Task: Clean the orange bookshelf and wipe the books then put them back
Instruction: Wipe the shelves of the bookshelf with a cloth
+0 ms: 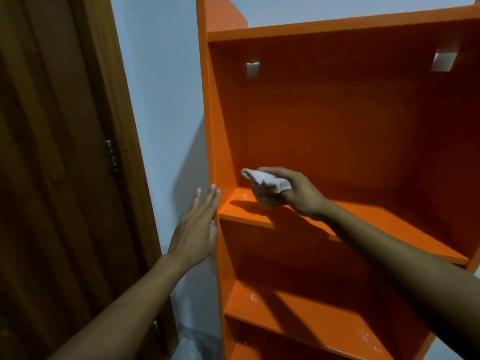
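Wiping inside an orange bookshelf (337, 126) that fills the right of the view, a person's right hand (293, 190) clutches a crumpled white cloth (267, 181) in curled fingers, just above the near left corner of the bookshelf's upper shelf board (389, 222). That spot, judged from the grip and the wet glints on the boards, is probably the part being cleaned now. Against the bookshelf's outer left side panel, the left hand (197, 229) lies flat with fingers straight and grasps nothing; it likely steadies the bookshelf against the wiping push. No books are in view, so they are presumably set aside somewhere unseen, with wiping them and putting them back not yet done. Left of the bookshelf comes a pale wall (161, 100), then a brown wooden door (52, 152). Two small pale cut-outs (253, 68) show high on the bookshelf's back panel; what they are is unclear. Bookshelf top, right side and lowest shelves are cut off by the frame, and the cloth is slightly blurred
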The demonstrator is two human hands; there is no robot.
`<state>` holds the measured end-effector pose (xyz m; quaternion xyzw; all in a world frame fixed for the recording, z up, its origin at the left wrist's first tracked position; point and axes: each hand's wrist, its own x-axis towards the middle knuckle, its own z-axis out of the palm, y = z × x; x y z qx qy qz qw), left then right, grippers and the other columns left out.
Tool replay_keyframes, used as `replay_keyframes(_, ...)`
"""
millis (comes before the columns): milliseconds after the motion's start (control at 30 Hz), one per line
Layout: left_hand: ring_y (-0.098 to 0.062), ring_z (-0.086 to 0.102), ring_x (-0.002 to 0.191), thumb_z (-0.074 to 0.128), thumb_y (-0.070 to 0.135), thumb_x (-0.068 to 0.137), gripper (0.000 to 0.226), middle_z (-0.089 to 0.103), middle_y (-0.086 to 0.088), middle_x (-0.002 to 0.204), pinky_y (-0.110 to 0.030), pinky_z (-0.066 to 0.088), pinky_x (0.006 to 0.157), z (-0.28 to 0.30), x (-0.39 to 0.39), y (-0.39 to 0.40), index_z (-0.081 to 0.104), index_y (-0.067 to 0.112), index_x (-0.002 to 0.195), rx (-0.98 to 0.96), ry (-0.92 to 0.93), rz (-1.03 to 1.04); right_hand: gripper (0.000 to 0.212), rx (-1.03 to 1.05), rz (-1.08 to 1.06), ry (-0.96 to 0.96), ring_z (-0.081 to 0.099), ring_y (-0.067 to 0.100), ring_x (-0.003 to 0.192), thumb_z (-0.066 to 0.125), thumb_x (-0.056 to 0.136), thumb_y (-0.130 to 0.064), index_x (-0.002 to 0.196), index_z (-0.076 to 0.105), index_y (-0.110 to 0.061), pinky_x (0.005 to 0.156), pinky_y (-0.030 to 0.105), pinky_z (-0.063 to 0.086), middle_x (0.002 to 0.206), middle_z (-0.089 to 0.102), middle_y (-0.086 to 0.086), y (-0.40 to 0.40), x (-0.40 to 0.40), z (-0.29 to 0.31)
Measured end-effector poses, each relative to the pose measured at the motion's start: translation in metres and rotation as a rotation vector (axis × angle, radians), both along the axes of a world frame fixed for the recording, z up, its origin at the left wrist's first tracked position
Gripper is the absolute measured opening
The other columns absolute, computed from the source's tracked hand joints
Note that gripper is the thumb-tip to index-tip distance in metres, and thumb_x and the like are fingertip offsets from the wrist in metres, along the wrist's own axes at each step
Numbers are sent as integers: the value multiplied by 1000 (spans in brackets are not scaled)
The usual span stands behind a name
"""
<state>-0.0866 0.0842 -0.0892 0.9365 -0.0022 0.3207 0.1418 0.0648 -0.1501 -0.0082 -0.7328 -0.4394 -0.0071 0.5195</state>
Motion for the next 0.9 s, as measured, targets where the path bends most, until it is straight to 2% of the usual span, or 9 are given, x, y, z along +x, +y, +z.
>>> replay_keyframes(33, -20, -7, 154, 45, 18, 100, 76, -2, 11, 167, -51, 35, 115, 0, 0, 0, -1, 29, 159, 3, 8, 3, 61, 15, -73, -1, 69, 24, 100, 56, 84, 11, 126, 65, -32, 72, 45, 56, 118, 69, -1, 2, 14, 5)
replay_keyframes(100, -20, -10, 154, 47, 17, 99, 79, -4, 11, 167, -51, 35, 115, -1, -1, -1, -3, 29, 159, 10, 15, 11, 48, -79, -275, -83, 67, 22, 86, 60, 92, -4, 134, 59, -25, 60, 36, 52, 120, 67, 4, 5, 41, 11)
replay_keyframes(233, -21, -13, 153, 47, 18, 99, 82, -11, 15, 166, -51, 34, 116, -2, 1, -2, -9, 30, 158, 21, 32, 30, 37, -495, -522, -38, 54, 15, 61, 38, 105, -15, 138, 53, -17, 44, 21, 41, 128, 63, 10, 20, 84, 3)
replay_keyframes(267, -22, -13, 153, 47, 18, 100, 82, -12, 15, 165, -51, 32, 117, -3, 1, -2, -9, 31, 158, 17, 35, 30, 36, -565, -512, 11, 57, 17, 69, 35, 106, -18, 138, 52, -14, 49, 21, 44, 133, 59, 10, 27, 91, -3)
replay_keyframes(333, -22, -13, 153, 45, 18, 100, 81, -14, 16, 165, -49, 28, 119, -3, 2, -2, -10, 31, 158, 17, 40, 34, 38, -669, -474, 53, 60, 27, 108, 34, 107, -23, 140, 50, -12, 84, 29, 50, 146, 49, 11, 45, 98, -13)
replay_keyframes(400, -22, -12, 153, 45, 18, 100, 80, -14, 18, 165, -48, 27, 119, -3, 2, -1, -9, 31, 158, 22, 40, 39, 41, -734, -454, 37, 44, 33, 134, 34, 107, -24, 142, 46, -7, 107, 38, 35, 151, 43, 14, 63, 95, -18)
replay_keyframes(600, -22, -6, 154, 43, 12, 98, 83, -9, 20, 165, -53, 31, 117, 1, -1, 1, -10, 37, 157, 15, 49, 45, 57, -793, -336, 16, 38, 36, 139, 24, 107, -43, 145, 43, -5, 117, 46, 27, 154, 38, 19, 106, 81, -15)
replay_keyframes(767, -25, -2, 154, 35, 21, 96, 79, -3, 18, 166, -57, 33, 115, 9, -6, 0, -14, 44, 154, 1, 77, 41, 45, -775, -265, -98, 60, 33, 110, 27, 103, -44, 110, 64, -19, 102, 45, 43, 124, 65, 16, 119, 59, -17)
replay_keyframes(900, -26, -3, 154, 29, 30, 96, 74, -6, 18, 165, -59, 31, 115, 11, -6, -1, -14, 45, 153, 6, 99, 38, 47, -780, -299, -186, 41, 40, 131, 27, 97, -50, 129, 49, -25, 108, 51, 34, 141, 51, 13, 112, 28, -21)
